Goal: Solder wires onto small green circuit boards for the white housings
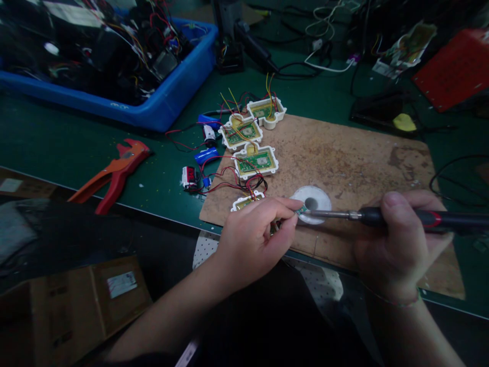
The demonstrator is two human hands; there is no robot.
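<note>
My left hand [263, 234] pinches a small green circuit board [301, 209] between thumb and fingertips. My right hand [405, 244] is wrapped round the dark handle of a soldering iron [355, 215], whose metal shaft points left. Its tip meets the little board, over a white spool [319, 196]. Partly under my left hand sits a white housing [244, 200]. Behind it lie more white housings with green boards inside, one in front [255, 162], another further back [241, 132]. Red and black wires run from them to cylindrical batteries [206, 155].
A brown wooden board [344, 153] lies on the green tabletop [168, 168]. Orange-red cutters [118, 173] rest at the left. A blue bin [183, 92] full of wired parts, a red box [454, 71] and a dark stand with a yellow sponge [404, 122] stand further back.
</note>
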